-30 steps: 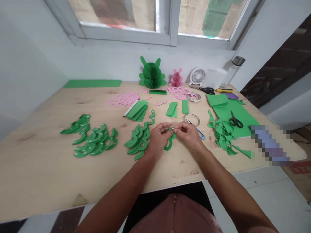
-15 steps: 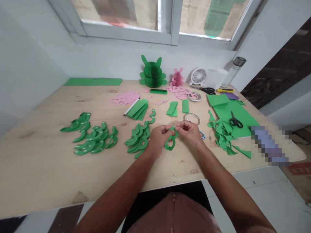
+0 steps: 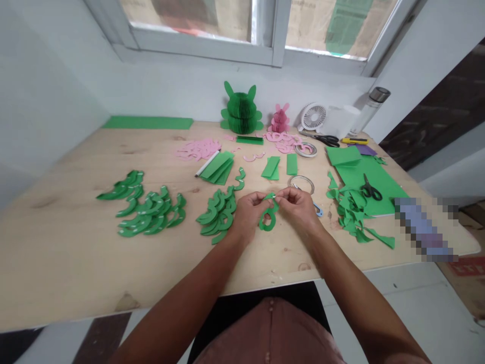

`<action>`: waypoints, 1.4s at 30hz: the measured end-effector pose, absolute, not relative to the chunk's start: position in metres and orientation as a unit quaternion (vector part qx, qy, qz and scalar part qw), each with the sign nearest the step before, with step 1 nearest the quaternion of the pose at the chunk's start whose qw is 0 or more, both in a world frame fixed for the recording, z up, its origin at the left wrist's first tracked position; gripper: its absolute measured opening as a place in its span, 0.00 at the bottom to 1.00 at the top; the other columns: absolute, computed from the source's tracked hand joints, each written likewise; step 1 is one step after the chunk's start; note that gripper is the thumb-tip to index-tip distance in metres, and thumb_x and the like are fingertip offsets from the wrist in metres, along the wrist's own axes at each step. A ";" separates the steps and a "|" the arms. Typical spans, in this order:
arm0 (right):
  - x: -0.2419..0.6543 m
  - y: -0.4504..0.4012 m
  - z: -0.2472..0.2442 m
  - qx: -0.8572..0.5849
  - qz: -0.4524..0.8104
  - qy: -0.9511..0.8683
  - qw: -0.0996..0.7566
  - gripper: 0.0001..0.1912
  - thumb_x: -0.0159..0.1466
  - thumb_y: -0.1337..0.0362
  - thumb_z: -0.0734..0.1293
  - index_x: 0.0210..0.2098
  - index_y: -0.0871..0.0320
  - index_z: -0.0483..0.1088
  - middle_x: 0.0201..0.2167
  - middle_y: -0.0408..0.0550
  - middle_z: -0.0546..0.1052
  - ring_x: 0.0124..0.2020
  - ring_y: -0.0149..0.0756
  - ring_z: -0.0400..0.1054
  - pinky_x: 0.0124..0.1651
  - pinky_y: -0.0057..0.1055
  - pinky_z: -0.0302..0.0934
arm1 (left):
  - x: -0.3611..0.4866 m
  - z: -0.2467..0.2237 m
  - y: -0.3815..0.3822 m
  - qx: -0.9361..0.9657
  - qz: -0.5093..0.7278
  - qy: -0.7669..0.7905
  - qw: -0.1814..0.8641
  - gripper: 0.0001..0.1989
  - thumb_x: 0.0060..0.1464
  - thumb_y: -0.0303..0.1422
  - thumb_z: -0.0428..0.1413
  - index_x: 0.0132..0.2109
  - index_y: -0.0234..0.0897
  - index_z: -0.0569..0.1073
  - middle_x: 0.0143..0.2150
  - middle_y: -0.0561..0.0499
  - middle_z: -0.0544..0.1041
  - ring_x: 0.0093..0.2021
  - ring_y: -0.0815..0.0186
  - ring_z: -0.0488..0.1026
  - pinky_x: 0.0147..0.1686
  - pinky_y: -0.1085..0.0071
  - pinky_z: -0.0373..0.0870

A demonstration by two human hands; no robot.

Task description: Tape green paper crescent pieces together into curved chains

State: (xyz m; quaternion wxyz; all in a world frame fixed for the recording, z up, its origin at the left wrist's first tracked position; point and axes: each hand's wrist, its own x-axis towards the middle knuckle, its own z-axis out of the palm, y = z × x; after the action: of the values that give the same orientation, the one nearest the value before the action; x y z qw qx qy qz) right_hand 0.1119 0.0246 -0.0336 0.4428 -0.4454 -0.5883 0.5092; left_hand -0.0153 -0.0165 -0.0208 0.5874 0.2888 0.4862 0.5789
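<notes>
Between both hands is a green paper cutout (image 3: 268, 226), curved with a looped lower part hanging down. My left hand (image 3: 250, 211) pinches its upper left side. Fingers of my right hand (image 3: 299, 205) are closed at its upper right edge, where a small white strip shows. Just left of my left hand lies a pile of wavy green paper cutouts (image 3: 215, 215), some with white marks. Beyond my right hand are a ring of tape (image 3: 301, 183) and a blue-handled cutter (image 3: 318, 209), partly hidden by that hand.
More green cutouts (image 3: 146, 217) lie left. Green scraps (image 3: 350, 210) and black scissors (image 3: 370, 188) on green sheets are right. Pink cutouts (image 3: 199, 149), a green honeycomb paper figure (image 3: 241, 114), a pink one (image 3: 280, 120), a fan (image 3: 313, 117) and a bottle (image 3: 369, 111) stand or lie farther back.
The view has shifted slightly. Both hands keep hold of the green cutout, whose upper end now shows a little more between the fingertips.
</notes>
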 end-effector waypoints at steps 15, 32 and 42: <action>0.113 0.025 -0.033 -0.446 0.509 -0.587 0.444 0.06 0.49 0.62 0.69 0.23 0.59 0.70 0.18 0.39 0.69 0.20 0.26 0.60 0.24 0.25 0.53 | -0.015 -0.020 -0.016 0.289 0.577 0.484 0.591 0.07 0.34 0.31 0.62 0.25 0.33 0.73 0.22 0.53 0.74 0.18 0.74 0.64 0.16 0.77 0.61; 0.113 0.023 -0.031 -0.463 0.486 -0.603 0.431 0.08 0.50 0.60 0.69 0.25 0.59 0.72 0.20 0.42 0.73 0.21 0.28 0.63 0.24 0.25 0.55 | -0.015 -0.020 -0.016 0.275 0.591 0.492 0.577 0.06 0.34 0.30 0.61 0.25 0.33 0.73 0.23 0.52 0.75 0.21 0.72 0.68 0.17 0.77 0.64; 0.112 0.023 -0.031 -0.461 0.491 -0.597 0.436 0.07 0.50 0.61 0.69 0.26 0.59 0.72 0.20 0.41 0.73 0.20 0.28 0.62 0.24 0.25 0.55 | -0.014 -0.019 -0.016 0.290 0.586 0.504 0.564 0.07 0.35 0.32 0.62 0.24 0.34 0.73 0.24 0.52 0.76 0.20 0.72 0.67 0.17 0.77 0.63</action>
State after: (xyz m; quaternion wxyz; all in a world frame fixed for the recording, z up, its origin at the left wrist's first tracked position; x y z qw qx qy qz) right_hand 0.1121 0.0225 -0.0313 0.4359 -0.4609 -0.5967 0.4913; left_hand -0.0140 -0.0164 -0.0192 0.5644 0.2898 0.5036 0.5864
